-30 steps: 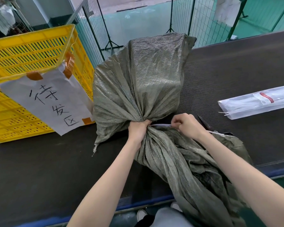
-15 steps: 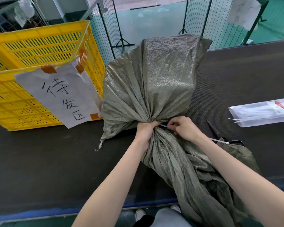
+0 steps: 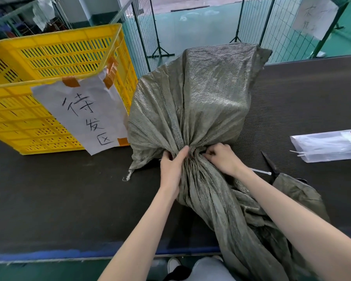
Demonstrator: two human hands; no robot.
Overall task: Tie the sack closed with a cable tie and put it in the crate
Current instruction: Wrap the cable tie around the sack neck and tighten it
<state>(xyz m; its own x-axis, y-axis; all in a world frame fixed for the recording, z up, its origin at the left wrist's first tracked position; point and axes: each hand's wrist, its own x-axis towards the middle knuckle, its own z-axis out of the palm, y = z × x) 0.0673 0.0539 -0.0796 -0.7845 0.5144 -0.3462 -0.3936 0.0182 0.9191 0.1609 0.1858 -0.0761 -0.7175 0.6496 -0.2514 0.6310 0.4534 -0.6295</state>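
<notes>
A grey-green woven sack (image 3: 203,102) stands full on the dark table, its long loose neck trailing toward me over the table edge. My left hand (image 3: 171,169) grips the gathered neck from the left. My right hand (image 3: 221,158) pinches at the neck from the right, where the white cable tie (image 3: 260,171) runs under my wrist with its end sticking out to the right. The part of the tie around the neck is hidden. The yellow slatted crate (image 3: 49,61) stands to the left of the sack, open at the top.
A white paper sign (image 3: 89,116) is taped to the crate's near corner. Black scissors (image 3: 271,164) lie right of my right wrist. A clear bag of cable ties (image 3: 328,147) lies at the right edge. Green mesh fencing (image 3: 142,33) stands behind the table (image 3: 59,199).
My right hand has slid left along the tie to the gathered neck. My left hand has loosened from a fist and shifted to the neck's left side.
</notes>
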